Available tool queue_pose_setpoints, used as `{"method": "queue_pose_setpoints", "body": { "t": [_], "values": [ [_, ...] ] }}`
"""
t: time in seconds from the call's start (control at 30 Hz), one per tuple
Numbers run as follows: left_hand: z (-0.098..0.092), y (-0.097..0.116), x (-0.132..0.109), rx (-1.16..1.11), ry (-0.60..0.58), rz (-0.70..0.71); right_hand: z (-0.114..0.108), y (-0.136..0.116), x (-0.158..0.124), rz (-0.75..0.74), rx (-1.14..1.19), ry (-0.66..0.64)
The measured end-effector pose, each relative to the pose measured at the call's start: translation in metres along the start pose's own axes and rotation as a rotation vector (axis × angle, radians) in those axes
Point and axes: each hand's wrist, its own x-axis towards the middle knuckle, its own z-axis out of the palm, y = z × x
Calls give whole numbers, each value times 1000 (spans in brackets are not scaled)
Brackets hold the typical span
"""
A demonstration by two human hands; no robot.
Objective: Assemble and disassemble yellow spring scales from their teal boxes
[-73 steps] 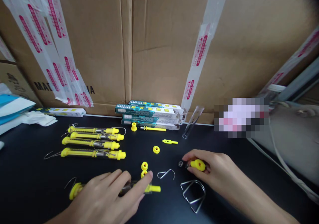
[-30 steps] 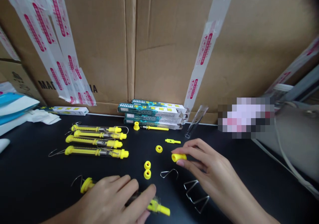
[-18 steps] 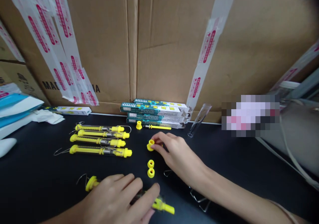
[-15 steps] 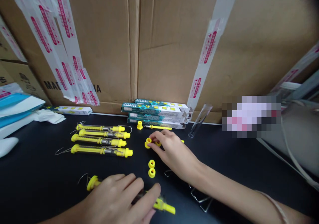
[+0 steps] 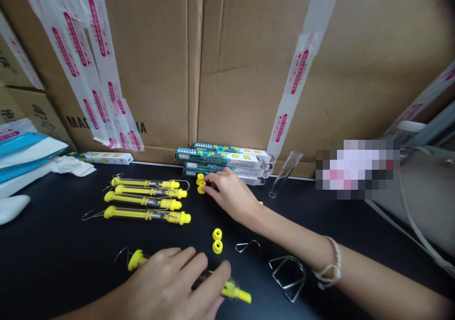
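Observation:
My left hand (image 5: 177,282) is wrapped around a spring scale (image 5: 239,293) lying low in front of me. Its yellow collar and wire hook stick out on the left, and a yellow rod end on the right; the middle is covered by my fingers. Farther out, my right hand (image 5: 232,194) has thumb and fingertips closed on a yellow cap (image 5: 201,187). That cap stands just in front of another yellow cap (image 5: 199,178). Two more yellow caps (image 5: 217,241) sit together between my hands. Finished-looking spring scales (image 5: 145,214), several of them, lie in a row at the left.
Bent wire hooks (image 5: 289,278) and a small wire hook (image 5: 248,246) lie under my right forearm. Behind are stacked narrow boxes (image 5: 220,158), a clear tube (image 5: 285,174) and a large cardboard box (image 5: 152,64). A blue-and-white packet (image 5: 31,156) stands left.
My right hand has carried the yellow cap away from me and leftward, up to the cap near the boxes. My left hand stays on the spring scale.

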Motion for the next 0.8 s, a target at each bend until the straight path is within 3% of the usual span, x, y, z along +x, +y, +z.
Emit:
{"method": "queue_pose_setpoints", "body": {
  "t": [0.33, 0.5, 0.6, 0.73, 0.8],
  "values": [
    [2, 1, 0, -11, 7, -8, -1, -10, 3, 126, -25, -13],
    [1, 1, 0, 47, 99, -14, -6, -12, 3, 139, 127, 12],
    [1, 1, 1, 106, 151, -36, -22, -21, -14, 128, 274, 28],
    [2, 0, 2, 165, 150, -76, -49, -39, -58, 117, 417, 13],
    [3, 0, 0, 164, 128, -60, -55, -45, -81, 128, 538, -99]
  ]
}}
